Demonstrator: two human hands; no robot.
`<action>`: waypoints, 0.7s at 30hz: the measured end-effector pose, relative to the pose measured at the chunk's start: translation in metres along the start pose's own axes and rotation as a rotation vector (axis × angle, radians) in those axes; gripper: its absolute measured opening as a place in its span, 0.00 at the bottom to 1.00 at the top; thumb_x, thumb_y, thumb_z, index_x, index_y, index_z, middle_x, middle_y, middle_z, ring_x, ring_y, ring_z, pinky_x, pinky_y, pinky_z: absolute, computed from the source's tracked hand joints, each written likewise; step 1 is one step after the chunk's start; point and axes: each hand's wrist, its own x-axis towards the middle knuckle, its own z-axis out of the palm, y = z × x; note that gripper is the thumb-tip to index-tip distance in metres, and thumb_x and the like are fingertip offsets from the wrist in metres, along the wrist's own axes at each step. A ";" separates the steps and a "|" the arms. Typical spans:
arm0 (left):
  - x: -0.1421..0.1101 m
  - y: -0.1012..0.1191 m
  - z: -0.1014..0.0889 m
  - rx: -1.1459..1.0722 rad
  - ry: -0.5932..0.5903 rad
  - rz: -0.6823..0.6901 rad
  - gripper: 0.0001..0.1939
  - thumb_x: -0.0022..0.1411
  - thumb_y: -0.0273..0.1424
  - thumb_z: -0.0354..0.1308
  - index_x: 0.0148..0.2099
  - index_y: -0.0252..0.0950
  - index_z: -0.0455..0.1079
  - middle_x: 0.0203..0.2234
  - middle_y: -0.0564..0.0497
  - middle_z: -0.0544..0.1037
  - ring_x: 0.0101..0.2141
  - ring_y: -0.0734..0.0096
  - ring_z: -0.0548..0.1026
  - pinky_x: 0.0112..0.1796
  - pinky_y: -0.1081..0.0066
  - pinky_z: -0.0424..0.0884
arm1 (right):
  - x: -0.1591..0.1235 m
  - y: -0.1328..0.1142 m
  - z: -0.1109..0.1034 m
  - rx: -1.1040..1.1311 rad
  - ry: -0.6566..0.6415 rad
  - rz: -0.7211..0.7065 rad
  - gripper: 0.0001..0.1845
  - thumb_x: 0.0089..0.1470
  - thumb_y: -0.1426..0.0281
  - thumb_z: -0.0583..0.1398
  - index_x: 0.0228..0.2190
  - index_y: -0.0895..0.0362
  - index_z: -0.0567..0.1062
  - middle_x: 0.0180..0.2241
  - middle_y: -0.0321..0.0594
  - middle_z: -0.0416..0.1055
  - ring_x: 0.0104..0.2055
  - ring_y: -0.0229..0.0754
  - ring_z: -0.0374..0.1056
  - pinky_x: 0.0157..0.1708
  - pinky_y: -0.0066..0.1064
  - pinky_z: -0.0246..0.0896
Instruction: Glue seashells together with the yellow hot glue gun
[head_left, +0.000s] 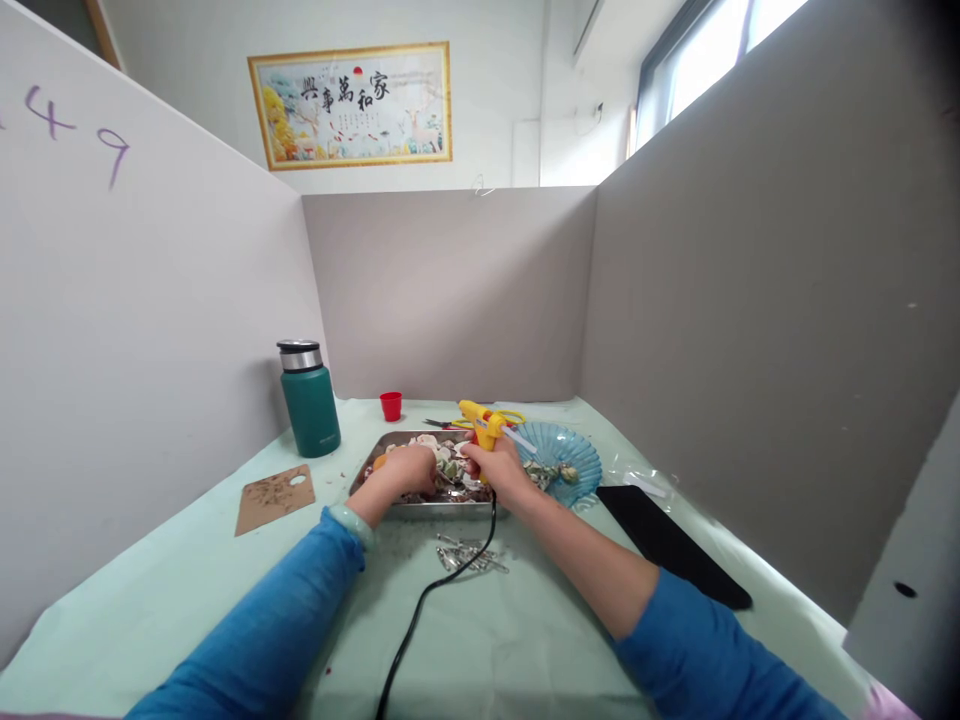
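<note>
The green bottle (pixel 311 410) stands at the left, apart from the hands, likely to avoid knocks. The left hand (pixel 411 470) reaches into the metal tray (pixel 442 511), among the dried plant pieces (pixel 451 468); its fingertips are hidden, so I cannot tell its grip. The right hand (pixel 496 470) grips the yellow glue gun (pixel 486 425) by its handle, presumably for control, above the tray's right side, near the blue plate (pixel 556 435).
</note>
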 end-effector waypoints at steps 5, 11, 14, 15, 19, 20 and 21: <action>0.002 0.000 0.004 -0.023 0.121 -0.099 0.13 0.53 0.32 0.57 0.38 0.32 0.77 0.36 0.35 0.79 0.39 0.53 0.77 0.39 0.65 0.70 | 0.000 0.000 0.000 -0.009 -0.004 0.000 0.13 0.40 0.71 0.60 0.32 0.56 0.67 0.18 0.28 0.63 0.17 0.33 0.60 0.17 0.24 0.55; 0.012 -0.018 0.012 -0.100 0.122 -0.033 0.12 0.51 0.35 0.58 0.35 0.36 0.79 0.33 0.42 0.80 0.35 0.59 0.77 0.36 0.70 0.68 | 0.001 0.002 0.000 0.001 -0.013 -0.007 0.14 0.39 0.70 0.61 0.32 0.56 0.67 0.18 0.27 0.63 0.17 0.33 0.60 0.17 0.24 0.54; 0.013 -0.019 0.012 -0.115 0.054 0.087 0.14 0.48 0.30 0.59 0.38 0.42 0.79 0.33 0.47 0.81 0.35 0.61 0.77 0.35 0.72 0.67 | 0.001 0.003 0.000 0.008 -0.028 -0.015 0.13 0.39 0.70 0.61 0.32 0.56 0.67 0.18 0.27 0.62 0.17 0.32 0.59 0.17 0.24 0.54; 0.012 -0.018 0.012 -0.107 0.045 0.105 0.16 0.47 0.29 0.59 0.40 0.43 0.79 0.33 0.48 0.81 0.36 0.61 0.77 0.35 0.71 0.67 | 0.001 0.003 -0.001 0.009 -0.031 -0.019 0.13 0.39 0.69 0.61 0.32 0.56 0.67 0.18 0.27 0.62 0.16 0.32 0.59 0.16 0.24 0.54; 0.006 -0.008 0.011 -0.090 0.046 0.100 0.14 0.49 0.27 0.58 0.39 0.42 0.79 0.33 0.47 0.81 0.36 0.61 0.76 0.36 0.71 0.67 | 0.000 0.001 0.000 0.003 -0.027 -0.018 0.14 0.39 0.70 0.61 0.32 0.56 0.67 0.17 0.26 0.62 0.16 0.32 0.59 0.16 0.24 0.54; 0.005 -0.006 0.011 -0.089 0.049 0.089 0.13 0.50 0.27 0.57 0.37 0.41 0.79 0.33 0.47 0.81 0.36 0.62 0.77 0.36 0.72 0.67 | 0.000 0.001 0.000 0.001 -0.025 -0.016 0.14 0.39 0.70 0.61 0.33 0.56 0.67 0.17 0.27 0.61 0.16 0.33 0.59 0.16 0.24 0.54; 0.005 -0.004 0.011 -0.087 0.050 0.075 0.12 0.50 0.27 0.57 0.36 0.39 0.79 0.32 0.46 0.81 0.35 0.62 0.77 0.36 0.72 0.67 | 0.000 0.001 0.000 -0.002 -0.023 -0.017 0.14 0.39 0.70 0.61 0.33 0.56 0.67 0.17 0.27 0.61 0.16 0.33 0.59 0.16 0.24 0.54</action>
